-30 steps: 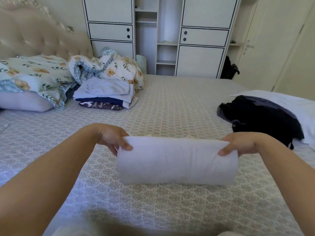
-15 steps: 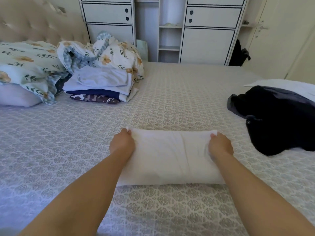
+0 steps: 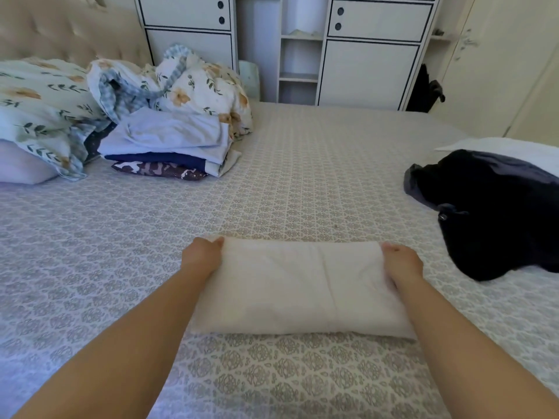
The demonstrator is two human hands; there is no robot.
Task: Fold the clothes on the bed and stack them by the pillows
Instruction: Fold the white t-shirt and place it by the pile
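Two hands on the white garment (image 3: 298,287), low centre on the bed (image 3: 317,176): my left hand (image 3: 202,256) grips its 9 o'clock end, right hand (image 3: 402,263) its 3 o'clock end. Folding looks done, I judge. Next: lift and carry to the folded stack (image 3: 169,146) at 10 o'clock by the pillows (image 3: 39,95) (dark clothes (image 3: 496,213) wait at 2 o'clock).

Soft matt white cloth garment (image 3: 302,282)
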